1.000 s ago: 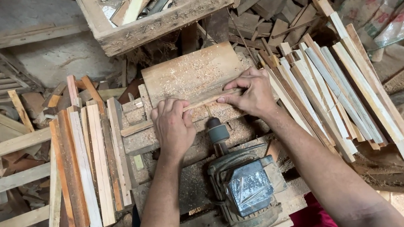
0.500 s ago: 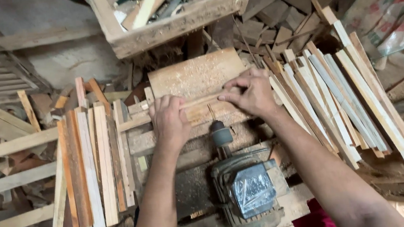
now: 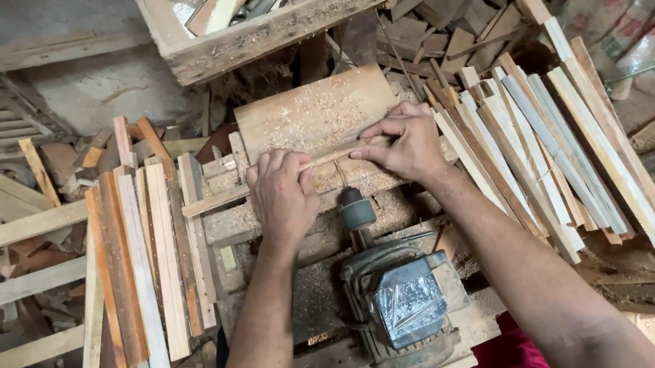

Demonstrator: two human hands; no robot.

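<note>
Far left, long planks [image 3: 0,234] lie across scrap wood. Next to them a row of cut slats [image 3: 145,260] lies side by side, running near to far. The left hand [image 3: 284,193] rests palm down on a thin wood strip [image 3: 216,201], fingers closed together and pressing it flat against the sawdust-covered bench [image 3: 312,116]; the strip's left end sticks out past the hand toward the slats. The strip runs left to right across the bench, just beyond the small sanding drum [image 3: 357,209]. The right hand [image 3: 404,143] pinches the strip's right part, thumb and fingertips closed on it. The drum sits between the two hands, on the shaft of a grey motor [image 3: 405,302] that lies nearer. Far behind the bench stands a wooden crate [image 3: 278,19] holding tools. To the right a second pile of sticks [image 3: 551,152] fans out, and a printed sack [image 3: 641,5] lies at the far right.
</note>
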